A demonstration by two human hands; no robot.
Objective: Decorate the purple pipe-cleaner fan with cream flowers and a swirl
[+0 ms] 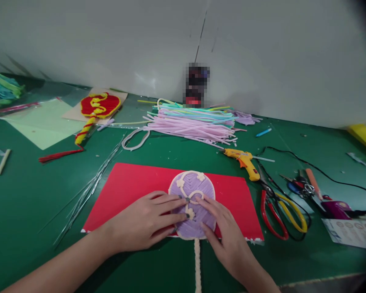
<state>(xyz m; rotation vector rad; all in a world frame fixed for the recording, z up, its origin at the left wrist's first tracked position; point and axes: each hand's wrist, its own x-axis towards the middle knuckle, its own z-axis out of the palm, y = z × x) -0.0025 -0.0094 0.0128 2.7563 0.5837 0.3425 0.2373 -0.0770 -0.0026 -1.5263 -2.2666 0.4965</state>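
Observation:
A round lilac hand fan (190,226) made of fuzzy stems lies on a red sheet (134,183). Cream edging, small cream flowers and a curved cream stem decorate it, and a twisted cream handle (197,260) runs toward me. My left hand (149,215) rests on the fan's left side with its fingers stretched out, fingertips at the curl and the lower flower. From the right, my right hand (224,228) lies with fingers spread, its fingertips touching the cream loop (195,192) and its thumb on the lilac surface. Neither hand is closed around anything.
A yellow glue gun (245,162), pliers with red and yellow handles (268,213) and scissors (299,183) lie right. Behind are bundled pipe cleaners (192,124); left are a red-and-yellow fan (102,105) and thin wires (88,193). A pixelated object (197,85) leans against the wall.

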